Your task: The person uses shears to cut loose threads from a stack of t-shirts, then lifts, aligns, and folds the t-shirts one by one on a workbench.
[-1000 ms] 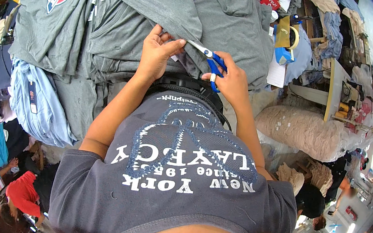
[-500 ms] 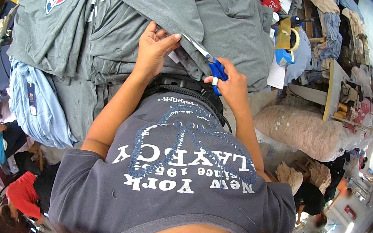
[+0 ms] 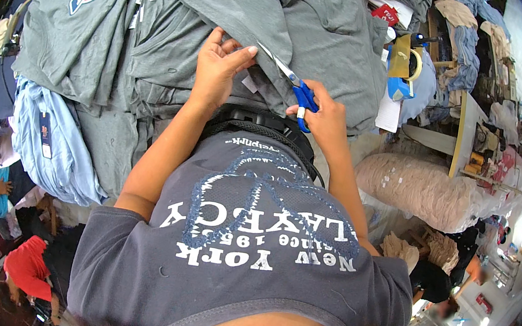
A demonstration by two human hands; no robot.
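My left hand (image 3: 220, 67) pinches the edge of a grey knit shirt (image 3: 237, 3) between thumb and fingers. My right hand (image 3: 324, 115) has its fingers through the blue handles of a pair of scissors (image 3: 305, 97). The slim metal blades point up and left, lie slightly apart, and their tips are close to my left thumb, over the cloth. A small white label (image 3: 250, 83) shows below the blades. Whether a thread lies between the blades is too small to tell.
More grey shirts (image 3: 85, 38) are heaped across the work surface, one with a colourful printed emblem. Light blue garments (image 3: 56, 147) hang at the left. A tape roll (image 3: 415, 64) and blue box (image 3: 399, 89) lie at the right, above a bundle of beige cloth (image 3: 411, 187). Other people work farther off.
The scissor blades have parted a little. Both hands stay in nearly the same place, and the view has shifted slightly.
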